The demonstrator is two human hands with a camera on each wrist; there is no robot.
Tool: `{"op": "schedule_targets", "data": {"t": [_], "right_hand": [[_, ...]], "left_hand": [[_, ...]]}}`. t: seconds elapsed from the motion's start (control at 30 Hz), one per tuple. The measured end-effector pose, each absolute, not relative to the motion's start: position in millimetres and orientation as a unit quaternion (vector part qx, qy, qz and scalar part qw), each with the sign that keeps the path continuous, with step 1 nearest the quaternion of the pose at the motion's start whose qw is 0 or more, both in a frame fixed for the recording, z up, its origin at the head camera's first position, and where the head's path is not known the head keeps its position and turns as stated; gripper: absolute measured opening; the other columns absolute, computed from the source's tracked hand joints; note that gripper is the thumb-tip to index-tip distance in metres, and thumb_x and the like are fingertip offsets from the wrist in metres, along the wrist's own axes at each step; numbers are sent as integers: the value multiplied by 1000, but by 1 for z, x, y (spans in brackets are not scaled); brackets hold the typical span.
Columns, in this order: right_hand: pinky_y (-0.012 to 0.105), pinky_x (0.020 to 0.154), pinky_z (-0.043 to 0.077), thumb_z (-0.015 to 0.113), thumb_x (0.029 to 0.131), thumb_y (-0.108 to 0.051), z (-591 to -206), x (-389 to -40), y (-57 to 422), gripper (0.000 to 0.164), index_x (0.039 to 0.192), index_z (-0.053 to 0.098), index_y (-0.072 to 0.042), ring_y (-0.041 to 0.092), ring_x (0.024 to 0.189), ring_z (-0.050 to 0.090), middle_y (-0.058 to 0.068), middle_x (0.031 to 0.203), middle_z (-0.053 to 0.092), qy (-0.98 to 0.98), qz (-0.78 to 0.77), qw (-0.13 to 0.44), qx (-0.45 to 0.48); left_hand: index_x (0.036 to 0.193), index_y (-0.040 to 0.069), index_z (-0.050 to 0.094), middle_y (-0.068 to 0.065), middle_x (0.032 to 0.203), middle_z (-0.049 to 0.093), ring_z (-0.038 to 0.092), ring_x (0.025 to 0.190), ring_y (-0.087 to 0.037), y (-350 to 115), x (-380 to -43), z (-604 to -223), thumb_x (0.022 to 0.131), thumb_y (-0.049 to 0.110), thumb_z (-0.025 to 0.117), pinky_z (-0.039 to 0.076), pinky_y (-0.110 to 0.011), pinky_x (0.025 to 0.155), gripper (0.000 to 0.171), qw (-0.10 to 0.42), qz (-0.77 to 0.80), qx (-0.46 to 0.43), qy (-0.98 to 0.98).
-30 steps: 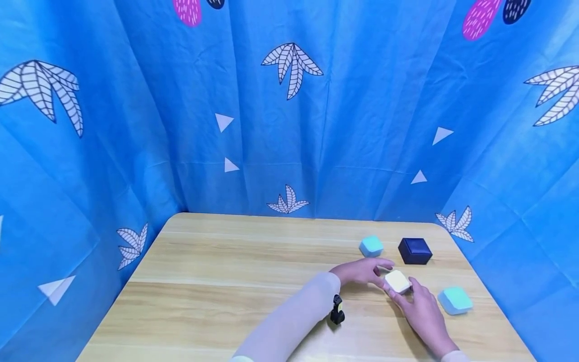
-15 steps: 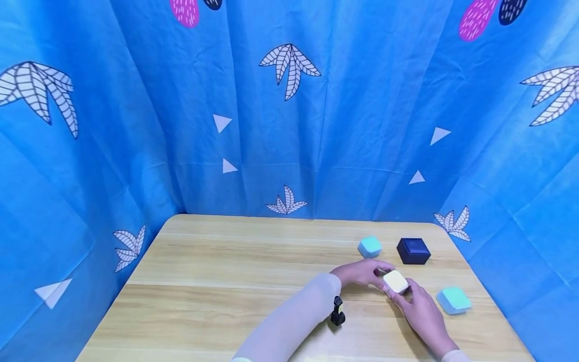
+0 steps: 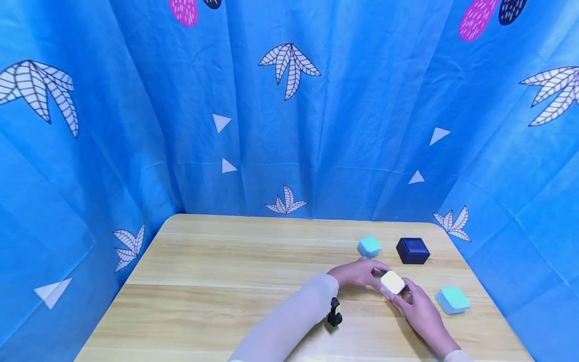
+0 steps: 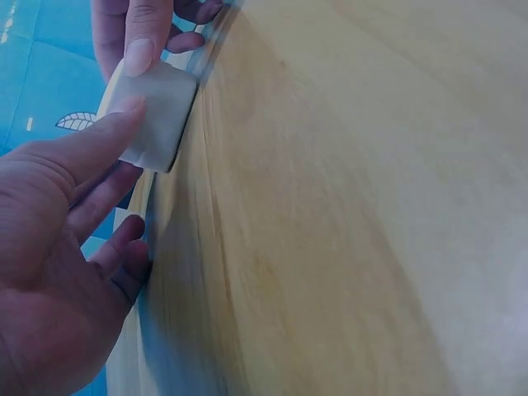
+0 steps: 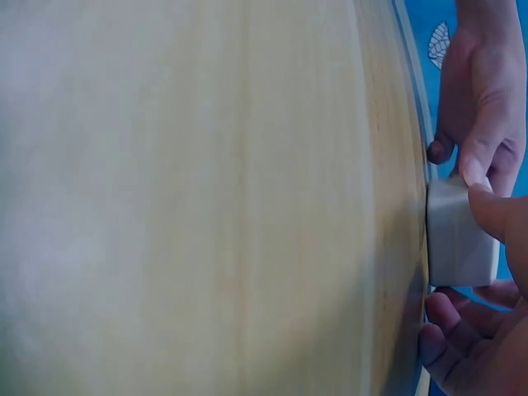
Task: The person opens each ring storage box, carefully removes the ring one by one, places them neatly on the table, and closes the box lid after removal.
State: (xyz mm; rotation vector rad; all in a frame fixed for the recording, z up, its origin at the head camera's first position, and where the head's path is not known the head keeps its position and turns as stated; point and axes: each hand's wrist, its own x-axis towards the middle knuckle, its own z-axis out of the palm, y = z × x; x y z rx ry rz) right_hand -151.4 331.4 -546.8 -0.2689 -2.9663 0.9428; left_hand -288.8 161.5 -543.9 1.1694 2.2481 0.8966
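A small cream box (image 3: 392,282) with rounded corners is between my two hands on the right half of the wooden table. My left hand (image 3: 360,272) pinches its left side, thumb on the near face and a finger behind. From the other side my right hand (image 3: 425,314) grips the box the same way. In the left wrist view both thumbs press the near face of the box (image 4: 169,111). The right wrist view shows the box's (image 5: 456,239) plain side low over the tabletop; whether it touches the wood I cannot tell.
Behind the left hand sits a light blue box (image 3: 369,247). A dark navy box (image 3: 413,251) is to its right. Beyond the right hand lies a mint-green box (image 3: 453,300). Blue patterned curtains (image 3: 280,125) surround the wooden table (image 3: 217,281).
The cream box and both hands have shifted slightly to the left. The hold on the box looks unchanged, and the other boxes stay in place.
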Motion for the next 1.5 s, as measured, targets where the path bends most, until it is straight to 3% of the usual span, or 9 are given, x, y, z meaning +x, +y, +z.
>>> {"op": "schedule_targets", "data": {"t": [0.23, 0.6, 0.97, 1.2, 1.37, 1.5], "right_hand": [[30, 69, 45, 68, 94, -43, -546, -149, 332, 75, 147, 42, 4, 19, 86, 55, 28, 130, 55, -949, 306, 9, -69], [30, 67, 48, 70, 93, -40, -544, -151, 329, 73, 147, 43, 2, 17, 84, 58, 31, 135, 52, -943, 328, -3, -56], [36, 69, 51, 72, 90, -46, -540, -154, 323, 76, 145, 47, 0, 19, 86, 60, 29, 132, 57, -950, 312, 5, -28], [34, 71, 51, 73, 89, -44, -543, -156, 318, 71, 144, 50, -6, 21, 91, 61, 26, 135, 57, -947, 319, 2, -21], [49, 81, 55, 73, 90, -43, -542, -158, 313, 68, 143, 52, -6, 35, 106, 64, 28, 135, 58, -946, 323, 10, -1], [59, 93, 52, 74, 90, -41, -541, -158, 307, 65, 142, 54, -7, 42, 117, 61, 26, 134, 59, -944, 329, 8, 10]], "left_hand": [[138, 31, 61, 20, 137, 59, 43, 120, -4, 157, -283, -541, 85, 32, 80, 37, -23, 103, 57, 193, 299, 424, 833], [137, 30, 62, 19, 133, 63, 43, 117, -2, 151, -281, -541, 82, 30, 83, 35, -19, 98, 58, 169, 280, 427, 843], [138, 30, 59, 18, 139, 59, 46, 126, -4, 143, -279, -544, 83, 33, 82, 35, -22, 107, 59, 154, 265, 430, 849], [138, 29, 59, 18, 136, 60, 47, 123, -4, 132, -278, -543, 83, 33, 82, 39, -23, 105, 60, 166, 283, 419, 847], [137, 27, 60, 17, 134, 61, 49, 123, -4, 121, -277, -542, 82, 34, 83, 39, -26, 106, 60, 160, 290, 422, 844], [137, 26, 60, 16, 135, 61, 50, 127, -7, 112, -274, -541, 82, 34, 83, 39, -30, 110, 60, 153, 285, 426, 845]]}}
